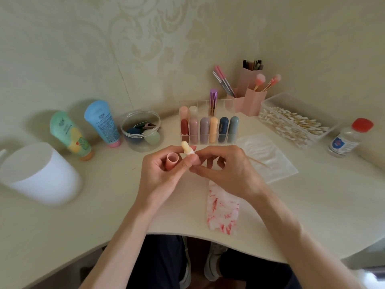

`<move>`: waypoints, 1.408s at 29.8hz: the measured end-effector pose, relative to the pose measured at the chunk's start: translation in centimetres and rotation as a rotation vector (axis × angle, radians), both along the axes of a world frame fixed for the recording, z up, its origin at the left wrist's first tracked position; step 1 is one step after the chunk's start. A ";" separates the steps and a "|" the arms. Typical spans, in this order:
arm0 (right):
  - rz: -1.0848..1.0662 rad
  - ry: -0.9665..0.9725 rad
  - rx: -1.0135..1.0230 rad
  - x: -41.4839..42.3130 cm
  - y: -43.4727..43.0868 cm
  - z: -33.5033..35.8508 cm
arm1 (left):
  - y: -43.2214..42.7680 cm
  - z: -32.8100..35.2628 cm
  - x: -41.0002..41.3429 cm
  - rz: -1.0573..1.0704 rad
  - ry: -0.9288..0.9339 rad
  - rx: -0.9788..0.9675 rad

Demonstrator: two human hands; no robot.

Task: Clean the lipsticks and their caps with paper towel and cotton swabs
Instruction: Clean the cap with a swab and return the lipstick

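Observation:
My left hand [160, 174] holds a pink lipstick cap [172, 160], its open end facing up. An uncapped lipstick [188, 151] with a pale cream bullet stands upright between both hands; fingers of my right hand [227, 170] pinch its base. A cotton swab stick [258, 162] pokes out to the right from behind my right hand. A paper towel [221, 211] stained red lies on the desk below my right wrist. A clear organizer [208, 126] behind my hands holds several capped lipsticks.
A clear box of cotton swabs [295, 124] and a red-capped bottle [348, 138] sit at the right. A clean folded towel [268, 157] lies beside my right hand. A white cup [39, 174], two tubes [70, 134] and a sponge jar [141, 130] stand left. Pink brush holders [250, 97] stand behind.

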State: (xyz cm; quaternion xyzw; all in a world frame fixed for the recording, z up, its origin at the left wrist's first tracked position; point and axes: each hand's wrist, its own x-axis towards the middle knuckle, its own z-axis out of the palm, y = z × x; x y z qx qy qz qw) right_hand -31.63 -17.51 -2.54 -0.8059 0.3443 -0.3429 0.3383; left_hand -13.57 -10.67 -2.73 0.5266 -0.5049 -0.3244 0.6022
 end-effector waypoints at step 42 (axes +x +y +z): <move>-0.134 -0.055 -0.437 1.7 2.0 -0.2 | 0.1 0.5 -0.3 0.025 0.158 0.009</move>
